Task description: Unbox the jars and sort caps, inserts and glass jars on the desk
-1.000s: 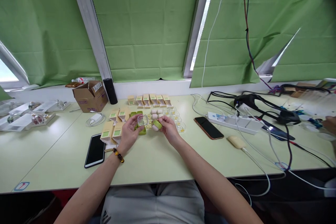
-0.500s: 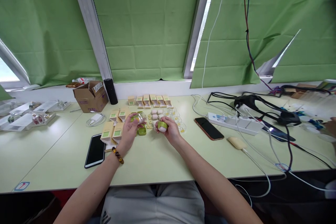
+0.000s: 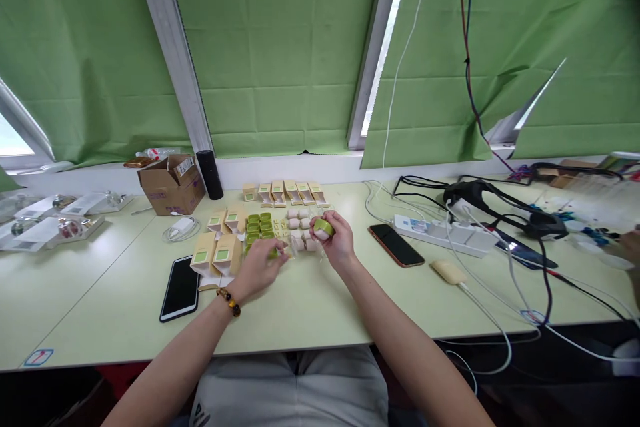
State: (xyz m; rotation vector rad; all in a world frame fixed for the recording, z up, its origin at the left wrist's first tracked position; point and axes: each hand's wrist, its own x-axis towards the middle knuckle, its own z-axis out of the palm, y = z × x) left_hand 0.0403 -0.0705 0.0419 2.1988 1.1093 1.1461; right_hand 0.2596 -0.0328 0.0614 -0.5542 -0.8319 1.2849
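My right hand (image 3: pixel 341 240) is closed around a small green and whitish piece (image 3: pixel 324 228), raised just above the table. Clear plastic seems to show beside that piece. My left hand (image 3: pixel 261 268) is low over the near end of the green square cups (image 3: pixel 253 227), its fingertips pinched together. What they grip, if anything, is too blurred to name. Right of the cups lie small yellow square pieces (image 3: pixel 281 225), then rows of pale pink cylinders (image 3: pixel 299 213). Some of the clear domes (image 3: pixel 332 212) show behind my right hand.
Small cardboard boxes with green labels (image 3: pixel 227 253) stand left of the cups, more small boxes (image 3: pixel 291 193) behind. A phone (image 3: pixel 179 288) lies at left, another phone (image 3: pixel 397 245) at right. A power strip (image 3: pixel 443 235) with cables and a carton (image 3: pixel 173 183) are farther off.
My left hand has lowered from a raised clear plastic piece to the green cups. My right hand has shifted a little right and up, still holding the green and whitish piece.
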